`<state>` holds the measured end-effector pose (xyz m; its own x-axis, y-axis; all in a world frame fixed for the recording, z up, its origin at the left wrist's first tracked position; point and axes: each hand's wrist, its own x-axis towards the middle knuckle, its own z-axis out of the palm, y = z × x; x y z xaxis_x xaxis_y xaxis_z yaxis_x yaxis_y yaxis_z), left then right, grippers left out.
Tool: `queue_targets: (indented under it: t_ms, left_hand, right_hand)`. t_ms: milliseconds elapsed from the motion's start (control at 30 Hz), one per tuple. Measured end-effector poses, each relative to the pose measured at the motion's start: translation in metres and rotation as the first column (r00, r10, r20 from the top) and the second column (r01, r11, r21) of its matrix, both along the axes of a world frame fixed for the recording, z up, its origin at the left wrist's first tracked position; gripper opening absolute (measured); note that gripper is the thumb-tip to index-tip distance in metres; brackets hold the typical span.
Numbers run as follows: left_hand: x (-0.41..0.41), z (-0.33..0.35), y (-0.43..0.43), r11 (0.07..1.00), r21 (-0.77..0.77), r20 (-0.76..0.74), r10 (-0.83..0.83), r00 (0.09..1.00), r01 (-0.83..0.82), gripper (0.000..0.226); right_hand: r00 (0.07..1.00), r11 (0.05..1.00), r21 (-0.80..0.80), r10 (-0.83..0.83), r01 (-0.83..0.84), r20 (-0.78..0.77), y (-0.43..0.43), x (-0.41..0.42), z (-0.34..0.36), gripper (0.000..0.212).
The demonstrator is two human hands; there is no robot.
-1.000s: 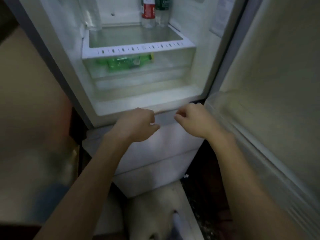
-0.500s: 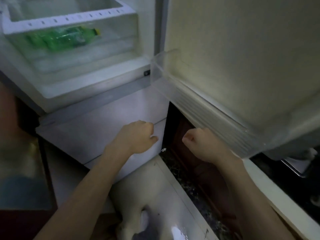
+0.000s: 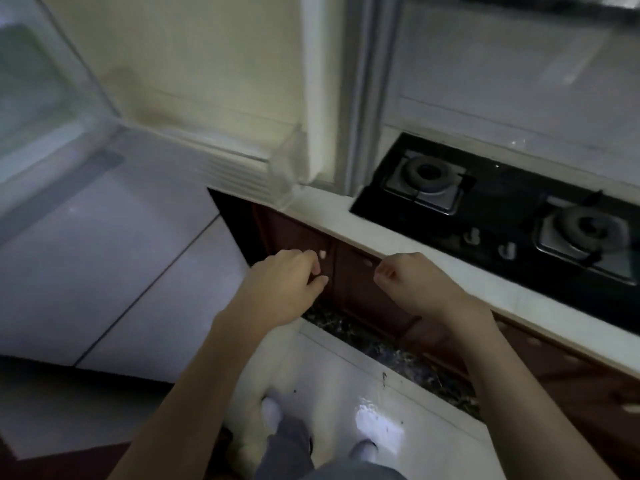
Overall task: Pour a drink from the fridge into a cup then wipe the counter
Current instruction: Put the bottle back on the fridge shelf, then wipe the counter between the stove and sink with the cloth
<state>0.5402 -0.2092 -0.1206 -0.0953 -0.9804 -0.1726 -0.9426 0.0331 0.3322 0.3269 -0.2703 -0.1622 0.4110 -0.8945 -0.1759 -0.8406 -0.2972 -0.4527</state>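
Hands: my left hand [image 3: 287, 282] and right hand [image 3: 412, 285] both loosely curled, holding nothing. Counter [image 3: 408, 251] edge runs diagonally just past my right knuckles; fridge door [image 3: 194, 81] open above, floor clear below.

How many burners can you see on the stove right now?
2. One burner sits at the hob's left end, near the open fridge door; the other burner is further right, by the picture's edge. More may lie beyond the frame.
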Motion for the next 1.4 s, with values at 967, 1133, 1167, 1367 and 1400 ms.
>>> queue_targets:
  t_ms: [967,1133,1167,1367,1400]
  left_hand:
    - [-0.433,-0.015,-0.039,0.263,0.053,0.159,-0.955,0.252,0.963,0.033]
    - [-0.48,-0.022,-0.033,0.113,0.053,0.165,-0.981,0.103,0.992,0.033]
    - [-0.489,-0.022,-0.029,0.086,0.056,0.164,-0.983,0.076,0.995,0.032]
    - [-0.547,-0.018,-0.007,-0.022,0.08,0.19,-0.981,-0.037,0.997,0.029]
    - [-0.561,-0.016,-0.002,-0.023,0.076,0.194,-0.98,-0.037,0.997,0.03]
  right_hand:
    - [0.344,0.342,0.039,-0.93,0.939,-0.127,0.212,-0.348,0.021,0.026]
    - [0.229,0.227,0.032,-0.963,0.973,-0.142,0.234,-0.364,0.019,0.026]
    - [0.21,0.207,0.033,-0.967,0.978,-0.145,0.24,-0.368,0.017,0.026]
    - [0.142,0.135,0.058,-0.98,0.989,-0.142,0.277,-0.41,0.018,0.027]
    - [0.137,0.13,0.058,-0.981,0.99,-0.137,0.284,-0.422,0.018,0.027]
